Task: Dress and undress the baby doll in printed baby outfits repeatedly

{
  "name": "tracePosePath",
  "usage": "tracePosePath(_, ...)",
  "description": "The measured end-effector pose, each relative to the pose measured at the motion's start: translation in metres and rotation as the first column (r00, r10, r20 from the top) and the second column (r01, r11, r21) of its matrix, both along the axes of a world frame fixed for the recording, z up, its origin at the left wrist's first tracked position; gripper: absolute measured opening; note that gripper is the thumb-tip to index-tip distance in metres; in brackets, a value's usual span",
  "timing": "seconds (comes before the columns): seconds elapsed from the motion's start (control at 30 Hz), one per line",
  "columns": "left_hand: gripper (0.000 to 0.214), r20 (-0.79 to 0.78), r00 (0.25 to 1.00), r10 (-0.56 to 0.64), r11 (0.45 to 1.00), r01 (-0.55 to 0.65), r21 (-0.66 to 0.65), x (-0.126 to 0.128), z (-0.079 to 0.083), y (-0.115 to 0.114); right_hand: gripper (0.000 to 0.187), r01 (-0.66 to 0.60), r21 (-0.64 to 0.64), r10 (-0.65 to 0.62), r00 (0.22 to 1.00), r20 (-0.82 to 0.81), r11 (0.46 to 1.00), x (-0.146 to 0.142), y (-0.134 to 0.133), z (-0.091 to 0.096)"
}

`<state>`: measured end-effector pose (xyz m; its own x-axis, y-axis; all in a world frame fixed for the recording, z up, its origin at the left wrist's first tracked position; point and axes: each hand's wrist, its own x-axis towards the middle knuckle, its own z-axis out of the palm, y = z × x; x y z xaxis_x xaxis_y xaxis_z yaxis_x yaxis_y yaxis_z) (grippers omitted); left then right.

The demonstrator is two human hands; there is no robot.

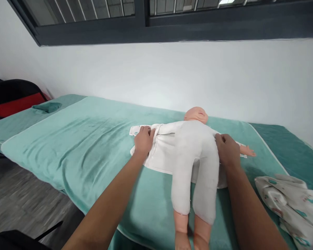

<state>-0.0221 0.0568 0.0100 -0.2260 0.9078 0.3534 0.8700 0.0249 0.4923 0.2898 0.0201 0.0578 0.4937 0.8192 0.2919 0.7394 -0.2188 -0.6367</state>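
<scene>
Left hand [143, 140]: fingers curled on the white garment [161, 152], can't tell if it's actually pinching
Right hand [228, 151]: same deal, against the doll [195, 146]
Progress: early-ish I'd say, the doll's on the teal towel [80, 146] and the garment's spread open underneath, not closed yet

Matt plastic doll [195, 114], plush terry towel [88, 152]

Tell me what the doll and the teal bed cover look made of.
The doll: body looks like soft matte white fabric, creased at the legs; head and feet look smooth plastic or vinyl. The teal cover: probably towelling, matte, with brushed pile streaks.
</scene>
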Motion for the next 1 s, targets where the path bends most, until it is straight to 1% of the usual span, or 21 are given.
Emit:
tracePosePath(0.07,0.034,-0.054,0.999,-0.004,1.0,0.003,-0.018,0.002,0.0,-0.001,0.036,-0.016,-0.072,0.018,0.999,0.032,0.997,0.004,-0.002,-0.004)
tracePosePath(0.13,0.035,-0.096,0.995,-0.004,0.999,0.0,-0.043,0.003,0.0,-0.002,0.038,-0.021,-0.098,0.025,0.999,0.044,0.995,0.003,-0.002,-0.003)
tracePosePath(0.2,0.033,-0.125,0.992,-0.023,0.999,0.017,-0.045,0.003,0.0,-0.001,0.04,-0.037,-0.082,0.035,0.999,-0.024,0.996,0.001,-0.002,-0.001)
tracePosePath(0.27,0.03,-0.15,0.987,-0.05,0.999,0.05,-0.003,0.003,0.001,-0.001,0.044,-0.084,-0.036,0.077,0.983,-0.165,0.996,0.0,-0.002,-0.001)
tracePosePath(0.37,0.028,-0.185,0.98,-0.079,0.991,0.097,0.089,0.005,0.002,0.0,0.051,-0.191,0.062,0.2,0.907,-0.37,0.98,-0.002,-0.003,-0.005)
tracePosePath(0.43,0.027,-0.187,0.977,-0.099,0.985,0.122,0.12,0.01,0.005,0.0,0.055,-0.238,0.117,0.264,0.833,-0.486,0.964,-0.004,-0.003,-0.008)
tracePosePath(0.5,0.024,-0.167,0.98,-0.11,0.981,0.134,0.138,0.018,0.009,-0.001,0.061,-0.264,0.15,0.3,0.739,-0.603,0.953,-0.006,-0.003,-0.01)
tracePosePath(0.57,0.022,-0.133,0.984,-0.121,0.979,0.14,0.147,0.028,0.016,-0.001,0.067,-0.297,0.171,0.329,0.644,-0.691,0.939,-0.009,-0.003,-0.011)
tracePosePath(0.63,0.021,-0.07,0.985,-0.161,0.979,0.168,0.119,0.037,0.025,0.001,0.07,-0.356,0.202,0.384,0.574,-0.723,0.912,-0.012,-0.003,-0.013)
tracePosePath(0.7,0.019,0.046,0.974,-0.22,0.974,0.216,0.074,0.044,0.037,0.004,0.07,-0.424,0.231,0.451,0.547,-0.705,0.876,-0.013,-0.001,-0.015)
tracePosePath(0.83,0.014,0.294,0.916,-0.273,0.962,0.268,0.058,0.052,0.063,0.014,0.07,-0.52,0.227,0.531,0.566,-0.631,0.824,-0.017,0.001,-0.019)
tracePosePath(0.87,0.013,0.341,0.898,-0.279,0.959,0.275,0.062,0.054,0.069,0.017,0.071,-0.542,0.219,0.538,0.547,-0.642,0.812,-0.019,0.001,-0.019)
tracePosePath(0.93,0.014,0.414,0.862,-0.294,0.954,0.292,0.07,0.06,0.08,0.02,0.075,-0.586,0.206,0.534,0.468,-0.704,0.784,-0.025,0.001,-0.019)
tracePosePath(1.0,0.014,0.454,0.837,-0.304,0.95,0.303,0.077,0.065,0.089,0.022,0.079,-0.625,0.193,0.516,0.389,-0.763,0.757,-0.031,-0.001,-0.018)
